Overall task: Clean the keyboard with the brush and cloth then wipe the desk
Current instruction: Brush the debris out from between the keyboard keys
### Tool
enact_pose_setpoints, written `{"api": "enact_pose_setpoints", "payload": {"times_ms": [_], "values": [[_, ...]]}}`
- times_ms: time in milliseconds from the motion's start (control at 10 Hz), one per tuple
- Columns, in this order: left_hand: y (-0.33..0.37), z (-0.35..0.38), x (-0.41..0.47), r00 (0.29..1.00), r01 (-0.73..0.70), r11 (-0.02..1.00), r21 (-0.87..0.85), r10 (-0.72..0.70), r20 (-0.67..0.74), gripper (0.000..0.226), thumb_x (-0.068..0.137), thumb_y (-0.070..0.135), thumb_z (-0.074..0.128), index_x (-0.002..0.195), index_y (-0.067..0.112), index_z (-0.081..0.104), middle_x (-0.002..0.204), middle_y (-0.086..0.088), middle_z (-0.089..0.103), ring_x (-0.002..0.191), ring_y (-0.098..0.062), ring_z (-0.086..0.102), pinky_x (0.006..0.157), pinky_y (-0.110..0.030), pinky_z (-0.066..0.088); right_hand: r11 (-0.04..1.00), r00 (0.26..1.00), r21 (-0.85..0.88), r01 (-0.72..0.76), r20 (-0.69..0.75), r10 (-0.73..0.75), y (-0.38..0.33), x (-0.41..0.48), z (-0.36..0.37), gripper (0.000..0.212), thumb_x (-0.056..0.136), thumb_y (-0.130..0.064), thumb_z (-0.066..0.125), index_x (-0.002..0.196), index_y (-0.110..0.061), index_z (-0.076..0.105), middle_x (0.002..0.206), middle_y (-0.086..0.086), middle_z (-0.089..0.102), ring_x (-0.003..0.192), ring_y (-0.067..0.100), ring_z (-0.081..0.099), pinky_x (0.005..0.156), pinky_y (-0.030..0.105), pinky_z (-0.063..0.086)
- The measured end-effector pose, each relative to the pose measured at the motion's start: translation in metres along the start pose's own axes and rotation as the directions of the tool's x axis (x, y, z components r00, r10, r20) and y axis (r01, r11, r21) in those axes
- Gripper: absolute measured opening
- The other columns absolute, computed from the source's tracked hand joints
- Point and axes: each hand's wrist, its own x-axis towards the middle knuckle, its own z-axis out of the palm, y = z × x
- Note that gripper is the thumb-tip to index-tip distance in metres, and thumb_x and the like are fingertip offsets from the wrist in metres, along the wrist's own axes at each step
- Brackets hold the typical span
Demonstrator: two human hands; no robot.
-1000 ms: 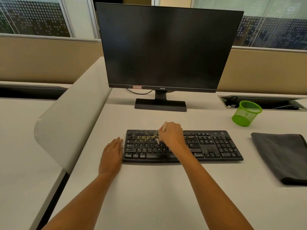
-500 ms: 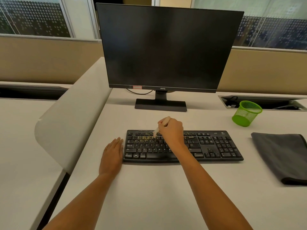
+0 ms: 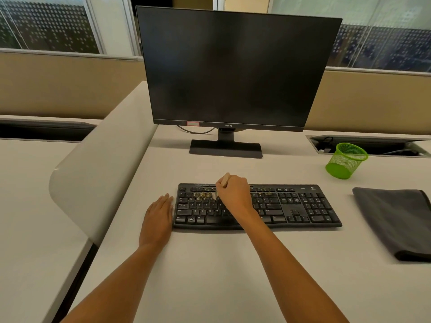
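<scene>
A black keyboard (image 3: 298, 206) lies on the pale desk (image 3: 210, 264) in front of the monitor. Yellowish crumbs (image 3: 202, 195) sit on its upper left key rows. My right hand (image 3: 234, 193) hovers over those rows, closed around a small pale brush (image 3: 224, 179) whose bristles touch the keys next to the crumbs. My left hand (image 3: 158, 219) lies flat on the desk, fingers together, against the keyboard's left end. A folded dark grey cloth (image 3: 396, 220) rests on the desk at the right.
A black monitor (image 3: 235, 71) on its stand (image 3: 225, 148) rises behind the keyboard. A green mesh cup (image 3: 346, 160) stands at the back right, near a cable tray slot (image 3: 373, 145). A curved white divider (image 3: 100, 169) borders the desk on the left.
My right hand swept the brush up toward the top key row, then back down a little onto the crumbs. My left hand has stayed put.
</scene>
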Motion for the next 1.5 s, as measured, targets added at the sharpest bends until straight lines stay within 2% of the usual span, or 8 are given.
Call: {"api": "enact_pose_setpoints", "payload": {"times_ms": [100,500,800,1000,1100,1200,1400,1500], "values": [[0.001,0.000,0.000,1.000,-0.001,1.000,0.009,0.001,-0.002,0.040,0.102,0.023,0.032,0.139,0.013,0.044,0.146,-0.004,0.040,0.137,-0.018,0.031,0.113,-0.030,0.017,0.999,0.999,-0.034,-0.025,0.032,0.026,-0.002,0.007,-0.006,0.032,0.098,-0.022,0.047,0.084,-0.001,0.067,0.067,0.004,0.059,0.068,0.019,0.062,0.051,0.015,0.043],[-0.001,0.001,0.001,1.000,-0.009,1.000,0.011,0.009,0.005,0.040,0.102,0.023,0.033,0.138,0.013,0.044,0.146,-0.004,0.040,0.137,-0.019,0.031,0.114,-0.030,0.017,0.983,0.992,0.179,-0.031,0.127,0.008,0.016,0.013,-0.044,0.016,0.089,-0.022,0.063,0.098,-0.011,0.070,0.092,-0.001,0.067,0.087,0.013,0.066,0.086,0.032,0.054],[0.001,0.001,0.001,1.000,0.002,1.000,-0.003,-0.002,0.000,0.040,0.102,0.023,0.032,0.139,0.013,0.044,0.146,-0.004,0.039,0.137,-0.018,0.030,0.114,-0.031,0.016,0.861,0.983,-0.485,-0.156,0.010,0.183,0.064,0.023,-0.111,0.029,0.093,-0.015,0.047,0.093,0.002,0.071,0.096,0.016,0.069,0.082,0.027,0.062,0.069,0.027,0.045],[-0.001,0.002,0.001,1.000,0.002,1.000,0.006,-0.002,0.002,0.041,0.102,0.024,0.032,0.139,0.013,0.043,0.146,-0.004,0.039,0.137,-0.018,0.030,0.114,-0.030,0.016,0.913,0.984,-0.405,0.043,0.174,0.031,0.035,0.014,-0.068,0.027,0.092,-0.013,0.048,0.081,-0.007,0.072,0.093,0.006,0.072,0.080,0.019,0.065,0.082,0.026,0.050],[-0.001,0.001,0.001,1.000,0.001,1.000,0.008,-0.001,0.008,0.041,0.102,0.025,0.031,0.139,0.014,0.043,0.147,-0.003,0.039,0.137,-0.017,0.030,0.114,-0.030,0.016,0.948,0.945,-0.240,0.207,0.301,-0.130,0.013,0.007,-0.045,0.027,0.088,-0.007,0.056,0.062,-0.013,0.060,0.096,0.002,0.072,0.090,0.012,0.066,0.092,0.031,0.051],[-0.001,0.001,0.001,1.000,0.004,1.000,-0.001,-0.004,0.001,0.041,0.102,0.025,0.031,0.139,0.014,0.044,0.146,-0.003,0.040,0.137,-0.017,0.030,0.114,-0.030,0.017,0.962,0.914,-0.022,0.273,0.316,-0.252,-0.004,-0.001,-0.018,0.013,0.086,-0.011,0.065,0.074,-0.010,0.069,0.096,-0.002,0.073,0.086,0.002,0.062,0.094,0.022,0.048],[-0.001,0.001,0.001,1.000,0.001,1.000,-0.001,-0.001,0.007,0.041,0.102,0.024,0.032,0.139,0.013,0.045,0.146,-0.004,0.040,0.137,-0.019,0.031,0.114,-0.031,0.017,0.950,0.944,0.238,0.201,0.213,-0.253,0.001,0.002,-0.027,0.016,0.083,-0.011,0.069,0.071,-0.021,0.070,0.090,-0.010,0.071,0.085,0.002,0.062,0.092,0.027,0.049],[0.000,0.000,0.000,1.000,-0.004,1.000,0.010,0.004,0.008,0.041,0.102,0.024,0.033,0.139,0.013,0.044,0.146,-0.004,0.040,0.137,-0.019,0.031,0.114,-0.031,0.017,0.993,0.978,0.053,0.101,0.181,-0.109,0.017,0.012,-0.060,0.018,0.085,-0.008,0.065,0.069,-0.015,0.066,0.093,-0.007,0.068,0.077,-0.005,0.057,0.075,0.007,0.048]]}}
